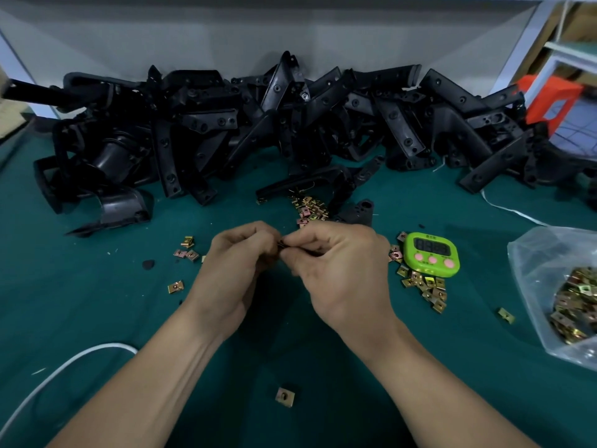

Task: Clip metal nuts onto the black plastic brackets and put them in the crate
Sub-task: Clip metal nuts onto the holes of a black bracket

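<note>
My left hand [237,263] and my right hand [339,266] meet above the middle of the green table, fingers curled together round a small dark piece [281,245], mostly hidden by the fingertips. A large heap of black plastic brackets [258,124] runs along the back of the table. One bracket [323,182] lies apart, just beyond my hands. Brass-coloured metal nuts lie in small piles beyond my hands [310,208] and to the right of them [426,286]. Single nuts are scattered at the left [176,287] and near me [285,397]. No crate is in view.
A green digital timer [432,253] lies right of my hands. A clear plastic bag of nuts [568,299] sits at the right edge. A white cable [64,367] curves across the near left. An orange box [549,101] stands at the back right.
</note>
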A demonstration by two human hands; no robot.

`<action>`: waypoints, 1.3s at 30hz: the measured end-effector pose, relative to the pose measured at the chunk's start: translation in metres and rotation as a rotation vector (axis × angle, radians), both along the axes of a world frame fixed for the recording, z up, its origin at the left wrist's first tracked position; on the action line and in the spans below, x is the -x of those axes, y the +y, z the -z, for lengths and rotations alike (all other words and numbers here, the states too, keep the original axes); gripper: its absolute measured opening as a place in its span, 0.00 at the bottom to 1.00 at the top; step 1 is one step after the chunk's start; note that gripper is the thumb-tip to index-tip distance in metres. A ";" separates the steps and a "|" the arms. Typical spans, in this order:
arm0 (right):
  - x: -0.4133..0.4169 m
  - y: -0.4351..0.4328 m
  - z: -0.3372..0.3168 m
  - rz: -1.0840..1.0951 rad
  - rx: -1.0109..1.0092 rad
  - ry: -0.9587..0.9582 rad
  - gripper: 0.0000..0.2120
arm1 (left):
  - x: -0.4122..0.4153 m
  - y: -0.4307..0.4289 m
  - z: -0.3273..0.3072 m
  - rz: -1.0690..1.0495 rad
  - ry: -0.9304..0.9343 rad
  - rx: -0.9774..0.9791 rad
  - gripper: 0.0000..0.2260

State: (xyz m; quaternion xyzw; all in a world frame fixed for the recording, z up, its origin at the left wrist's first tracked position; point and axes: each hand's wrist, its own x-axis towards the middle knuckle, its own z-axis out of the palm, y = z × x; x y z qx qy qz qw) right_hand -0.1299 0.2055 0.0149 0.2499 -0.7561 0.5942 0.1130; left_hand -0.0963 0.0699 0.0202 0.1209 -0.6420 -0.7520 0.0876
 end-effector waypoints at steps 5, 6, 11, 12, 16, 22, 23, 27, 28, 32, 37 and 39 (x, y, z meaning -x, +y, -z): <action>-0.003 -0.001 0.001 0.019 0.057 -0.078 0.11 | 0.002 0.001 0.001 0.058 0.049 -0.081 0.05; -0.004 -0.002 0.002 0.022 0.074 -0.099 0.10 | 0.002 0.001 0.002 0.057 0.064 -0.076 0.06; -0.003 -0.003 0.002 0.033 0.017 -0.176 0.07 | 0.001 -0.002 0.007 -0.039 0.171 0.220 0.04; -0.002 -0.001 0.002 0.013 -0.037 -0.180 0.07 | 0.001 -0.005 0.007 -0.056 0.192 0.328 0.03; 0.006 0.006 -0.001 -0.164 -0.174 -0.287 0.09 | -0.004 -0.014 0.005 -0.112 0.203 0.656 0.06; 0.009 0.008 -0.007 -0.453 0.148 -0.859 0.08 | -0.010 -0.021 0.000 -0.069 0.263 0.814 0.06; 0.010 0.010 -0.008 -0.456 0.151 -0.861 0.07 | -0.010 -0.021 0.000 -0.057 0.264 0.804 0.05; 0.013 0.016 -0.011 -0.449 0.115 -0.819 0.05 | -0.011 -0.020 0.002 -0.038 0.246 0.707 0.05; 0.012 0.016 -0.011 -0.450 0.116 -0.807 0.05 | -0.010 -0.019 0.002 -0.046 0.245 0.677 0.05; 0.010 0.015 -0.013 -0.465 0.157 -0.767 0.06 | -0.007 -0.015 0.001 -0.082 0.248 0.507 0.05; 0.008 0.014 -0.011 -0.450 0.225 -0.747 0.05 | -0.004 -0.010 0.002 -0.098 0.221 0.279 0.05; 0.008 0.013 -0.011 -0.450 0.230 -0.724 0.04 | -0.002 -0.010 0.002 -0.079 0.198 0.192 0.07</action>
